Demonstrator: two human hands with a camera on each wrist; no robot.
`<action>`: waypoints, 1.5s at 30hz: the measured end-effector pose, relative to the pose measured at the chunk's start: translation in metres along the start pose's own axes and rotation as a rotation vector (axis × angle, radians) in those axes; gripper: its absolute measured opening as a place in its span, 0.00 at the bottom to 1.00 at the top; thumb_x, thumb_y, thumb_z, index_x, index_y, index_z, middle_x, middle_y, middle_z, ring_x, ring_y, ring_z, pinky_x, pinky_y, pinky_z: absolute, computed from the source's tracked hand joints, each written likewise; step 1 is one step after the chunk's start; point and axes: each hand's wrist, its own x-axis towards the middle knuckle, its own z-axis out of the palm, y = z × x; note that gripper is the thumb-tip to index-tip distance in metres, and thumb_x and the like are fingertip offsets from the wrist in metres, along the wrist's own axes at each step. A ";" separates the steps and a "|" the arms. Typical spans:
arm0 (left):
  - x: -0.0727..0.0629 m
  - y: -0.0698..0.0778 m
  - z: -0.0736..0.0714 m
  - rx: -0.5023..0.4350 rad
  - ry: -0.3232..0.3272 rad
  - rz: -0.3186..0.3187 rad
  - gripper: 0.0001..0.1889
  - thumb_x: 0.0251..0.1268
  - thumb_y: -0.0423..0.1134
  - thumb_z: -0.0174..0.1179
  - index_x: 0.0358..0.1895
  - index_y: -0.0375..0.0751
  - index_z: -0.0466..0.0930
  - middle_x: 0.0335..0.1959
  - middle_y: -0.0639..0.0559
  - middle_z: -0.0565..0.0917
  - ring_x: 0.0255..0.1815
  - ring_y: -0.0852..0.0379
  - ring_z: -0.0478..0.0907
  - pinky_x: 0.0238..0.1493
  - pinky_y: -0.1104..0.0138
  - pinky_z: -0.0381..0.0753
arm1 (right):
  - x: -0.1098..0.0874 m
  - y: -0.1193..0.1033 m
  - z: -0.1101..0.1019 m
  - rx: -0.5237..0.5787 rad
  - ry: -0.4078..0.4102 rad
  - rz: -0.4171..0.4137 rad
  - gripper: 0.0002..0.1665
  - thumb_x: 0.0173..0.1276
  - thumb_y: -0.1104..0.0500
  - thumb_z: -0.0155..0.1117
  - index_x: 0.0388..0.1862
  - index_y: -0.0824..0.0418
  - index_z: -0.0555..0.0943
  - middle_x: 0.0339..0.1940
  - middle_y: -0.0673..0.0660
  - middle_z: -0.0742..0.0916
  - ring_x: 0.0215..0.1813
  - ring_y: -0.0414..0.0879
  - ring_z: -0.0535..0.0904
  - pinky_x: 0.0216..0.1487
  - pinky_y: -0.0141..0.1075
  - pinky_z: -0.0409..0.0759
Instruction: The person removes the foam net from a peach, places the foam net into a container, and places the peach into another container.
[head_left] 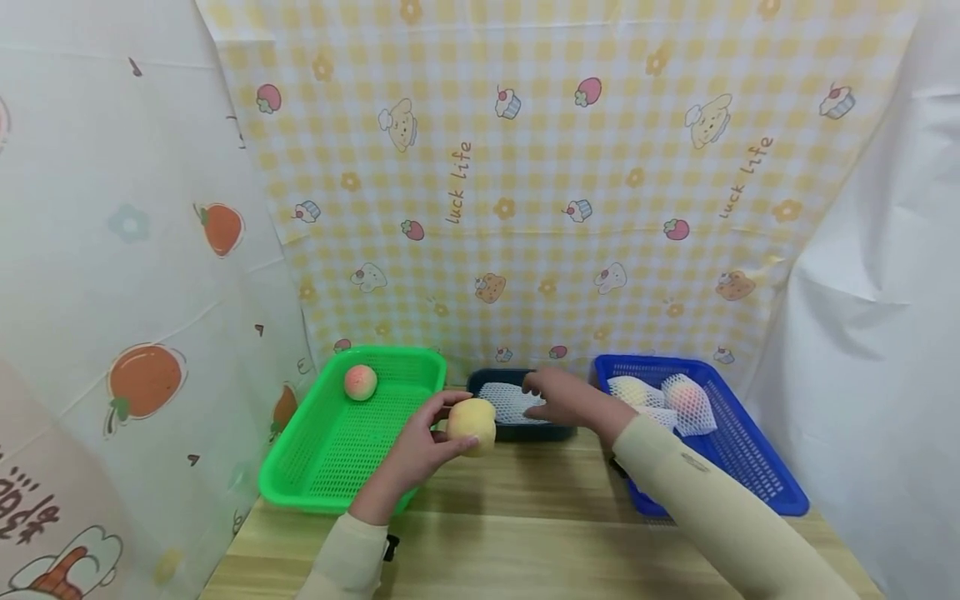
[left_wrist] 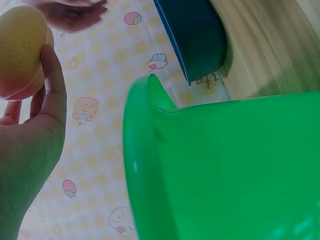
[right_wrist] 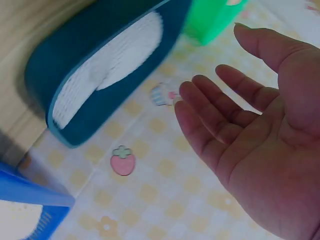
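My left hand (head_left: pixel 416 450) grips a yellow peach (head_left: pixel 471 425) between thumb and fingers, raised above the wooden table. Its pink-blushed side shows in the left wrist view, where the peach (left_wrist: pixel 21 50) sits at the upper left. My right hand (head_left: pixel 564 398) is over the dark teal tray (head_left: pixel 528 432), holding nothing. White foam net sleeves (head_left: pixel 501 402) lie inside that tray. In the right wrist view the right hand (right_wrist: pixel 270 135) has spread, relaxed fingers, apart from the sleeves (right_wrist: pixel 110 65).
On the left stands a green basket (head_left: pixel 322 503) with one pink peach (head_left: pixel 360 382) inside. The blue basket (head_left: pixel 757 479) on the right holds several net-wrapped fruits (head_left: pixel 687 404). A checkered cloth (head_left: pixel 525 183) hangs behind the wooden table (head_left: pixel 510 533).
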 end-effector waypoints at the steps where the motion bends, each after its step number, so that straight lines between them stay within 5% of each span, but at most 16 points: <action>1: 0.000 0.000 0.000 0.003 0.000 0.002 0.34 0.69 0.39 0.79 0.76 0.47 0.78 0.69 0.45 0.79 0.67 0.43 0.79 0.54 0.62 0.88 | -0.008 -0.001 0.000 0.026 0.021 -0.003 0.22 0.78 0.54 0.76 0.63 0.65 0.85 0.58 0.63 0.89 0.58 0.57 0.87 0.60 0.50 0.86; 9: 0.000 0.000 0.004 0.021 -0.043 0.033 0.34 0.69 0.39 0.79 0.75 0.42 0.77 0.68 0.44 0.79 0.65 0.42 0.80 0.52 0.61 0.89 | -0.071 -0.016 0.006 0.236 0.181 0.019 0.21 0.80 0.52 0.74 0.65 0.58 0.83 0.60 0.53 0.87 0.60 0.54 0.85 0.60 0.52 0.86; 18: 0.000 -0.005 0.012 0.059 -0.056 0.028 0.32 0.70 0.41 0.79 0.75 0.45 0.78 0.68 0.45 0.81 0.63 0.41 0.81 0.53 0.62 0.88 | -0.110 -0.021 0.029 0.486 0.271 0.022 0.26 0.79 0.50 0.75 0.70 0.55 0.80 0.63 0.51 0.86 0.64 0.54 0.84 0.63 0.55 0.85; 29: -0.001 -0.006 0.012 0.073 -0.095 0.016 0.33 0.70 0.41 0.79 0.75 0.46 0.78 0.67 0.45 0.81 0.59 0.44 0.82 0.51 0.61 0.88 | -0.117 -0.015 0.047 0.531 0.276 -0.046 0.22 0.82 0.50 0.72 0.68 0.54 0.80 0.65 0.53 0.85 0.65 0.51 0.83 0.61 0.53 0.86; 37: 0.000 0.003 0.000 0.266 -0.244 0.046 0.32 0.68 0.45 0.81 0.73 0.50 0.80 0.64 0.53 0.81 0.59 0.50 0.80 0.47 0.63 0.89 | -0.117 -0.017 0.055 0.559 0.226 -0.019 0.19 0.81 0.50 0.74 0.65 0.50 0.82 0.62 0.48 0.85 0.66 0.52 0.82 0.61 0.44 0.86; 45: 0.006 0.013 -0.031 0.434 -0.334 0.110 0.32 0.67 0.43 0.81 0.73 0.50 0.81 0.68 0.52 0.81 0.59 0.51 0.79 0.52 0.58 0.84 | -0.118 -0.017 0.061 0.566 0.203 -0.046 0.17 0.81 0.50 0.73 0.63 0.50 0.82 0.61 0.47 0.85 0.65 0.50 0.82 0.62 0.49 0.87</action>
